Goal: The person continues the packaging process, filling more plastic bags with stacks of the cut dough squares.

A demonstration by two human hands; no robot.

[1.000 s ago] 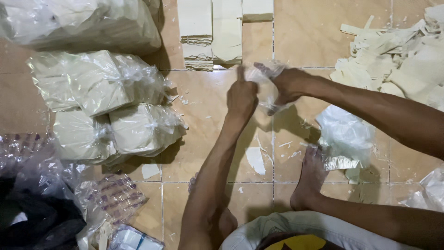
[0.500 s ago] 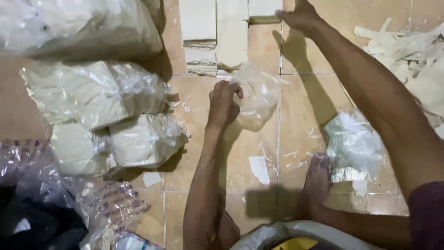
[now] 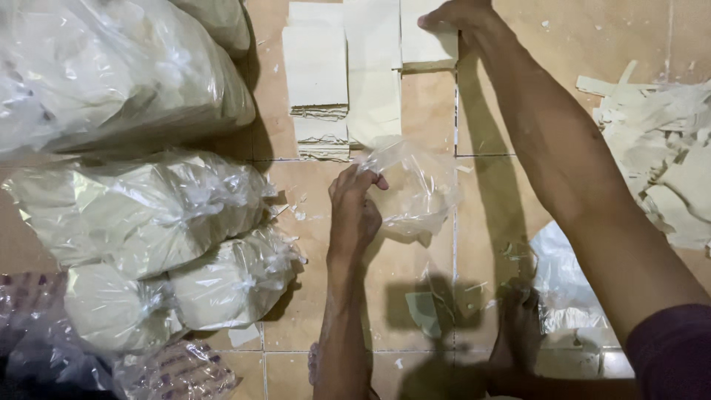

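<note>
To the left of your grip, the biggest thing is a bulging clear sack of pale sheets, up in the far corner. Below it, level with your left hand and just beside it, lie three knotted clear bags stuffed with cream paper, their plastic crinkled and shiny. Far right of the grip sits a loose heap of paper scraps, jagged strips in off-white. Just beyond your left hand, neat stacks of flat cream sheets rest on the tan tiled floor, edges squared and layered.

Your left arm runs straight up from the bottom edge, wrist bent slightly, with thumb and fingers pinching the rim of an empty bag. That bag is thin, clear and crumpled, hanging open to the right of your fingers and lying on the tile just short of the stacks.

Your right arm stretches long across the frame, past the bag, and your right hand lies palm down on the farthest stack, fingers spread flat on the top sheet and not closed on anything.

Nearer you than the grip, a crumpled clear wrapper lies beside a bare foot, and a small paper offcut rests on the tile.
</note>
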